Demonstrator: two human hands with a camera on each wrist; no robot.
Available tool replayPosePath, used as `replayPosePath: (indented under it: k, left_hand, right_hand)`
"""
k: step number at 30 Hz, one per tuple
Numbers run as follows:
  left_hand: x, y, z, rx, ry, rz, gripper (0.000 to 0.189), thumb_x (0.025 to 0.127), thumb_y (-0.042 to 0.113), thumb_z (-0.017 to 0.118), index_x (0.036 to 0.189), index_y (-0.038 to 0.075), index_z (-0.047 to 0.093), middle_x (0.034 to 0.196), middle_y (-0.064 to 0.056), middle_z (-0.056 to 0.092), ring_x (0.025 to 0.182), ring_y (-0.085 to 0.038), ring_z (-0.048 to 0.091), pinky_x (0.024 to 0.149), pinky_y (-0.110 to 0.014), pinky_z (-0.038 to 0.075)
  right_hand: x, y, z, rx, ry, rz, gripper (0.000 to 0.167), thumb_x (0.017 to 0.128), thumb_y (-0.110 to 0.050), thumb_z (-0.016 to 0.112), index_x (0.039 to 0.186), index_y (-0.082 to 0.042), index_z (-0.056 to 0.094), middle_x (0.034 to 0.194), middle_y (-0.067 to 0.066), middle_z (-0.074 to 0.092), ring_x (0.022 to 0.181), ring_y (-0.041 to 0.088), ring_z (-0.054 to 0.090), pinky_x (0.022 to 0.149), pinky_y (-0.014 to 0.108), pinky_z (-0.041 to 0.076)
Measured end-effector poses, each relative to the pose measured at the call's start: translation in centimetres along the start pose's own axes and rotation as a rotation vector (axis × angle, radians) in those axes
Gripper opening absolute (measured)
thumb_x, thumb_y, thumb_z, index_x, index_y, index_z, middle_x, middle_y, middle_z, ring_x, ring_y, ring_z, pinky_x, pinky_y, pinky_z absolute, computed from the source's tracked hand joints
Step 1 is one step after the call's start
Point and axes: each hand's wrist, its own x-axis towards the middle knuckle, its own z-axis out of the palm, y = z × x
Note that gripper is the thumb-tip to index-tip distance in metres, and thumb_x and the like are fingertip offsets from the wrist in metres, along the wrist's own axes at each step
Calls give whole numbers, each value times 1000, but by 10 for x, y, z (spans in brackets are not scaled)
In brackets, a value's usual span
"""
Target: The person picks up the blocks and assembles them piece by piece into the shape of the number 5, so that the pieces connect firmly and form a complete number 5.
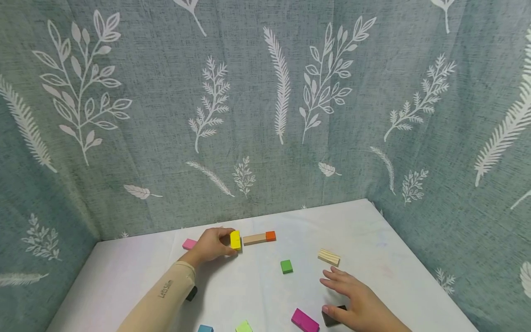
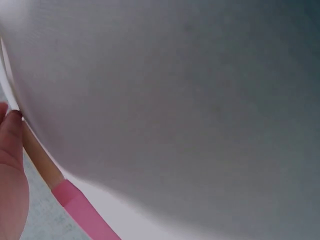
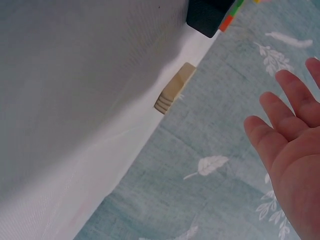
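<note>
The left hand (image 1: 210, 245) pinches a yellow block (image 1: 235, 240) between thumb and fingers, at the far side of the white table (image 1: 257, 299), just beside the left end of a tan block (image 1: 255, 239). An orange block (image 1: 270, 236) adjoins that one's right end. The right hand (image 1: 354, 297) is wide, fingers apart, its thumb over a black block (image 1: 327, 319) (whether they touch, I cannot tell). Near it lie a magenta block (image 1: 305, 320) and a grooved wooden block (image 1: 329, 257).
</note>
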Motion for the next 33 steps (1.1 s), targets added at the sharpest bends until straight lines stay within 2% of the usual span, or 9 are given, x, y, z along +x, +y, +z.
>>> replayPosePath:
  k: [6, 12, 15, 23, 33]
  left_hand:
    - [3, 0, 4, 5, -2, 23, 66, 65, 22, 96, 126, 16, 72, 131, -2, 68, 122, -24, 61, 110, -47, 47]
    - [5, -2, 5, 74, -21, 30, 72, 67, 26, 96, 131, 12, 68, 147, -9, 57, 143, -38, 44, 120, -55, 32]
    - [5, -3, 6, 96, -23, 19, 73, 67, 27, 95, 133, 10, 66, 150, -11, 54, 147, -40, 37, 121, -57, 27]
    - [5, -1, 8, 164, -25, 14, 72, 67, 32, 95, 131, 14, 68, 150, -10, 54, 147, -41, 38, 116, -69, 27]
    - [4, 2, 9, 180, -40, -15, 69, 65, 32, 95, 128, 16, 71, 151, -11, 52, 146, -37, 39, 116, -66, 29]
  right_hand:
    - [0, 0, -1, -13, 1, -1, 63, 90, -62, 64, 135, -19, 66, 144, 1, 61, 135, 28, 55, 102, 50, 53]
    - [1, -1, -2, -10, -9, 5, 63, 90, -63, 64, 136, -19, 66, 145, 0, 60, 135, 28, 55, 102, 50, 53]
    - [1, -2, -2, -3, -24, 16, 65, 90, -64, 63, 136, -19, 65, 145, 0, 60, 136, 29, 54, 103, 51, 52]
    - [3, -4, -3, 32, -89, 79, 72, 87, -70, 61, 140, -22, 62, 149, -2, 56, 139, 28, 50, 104, 55, 50]
    - [4, -5, -3, 45, -111, 95, 68, 88, -63, 66, 141, -22, 61, 150, -2, 56, 140, 29, 49, 104, 57, 49]
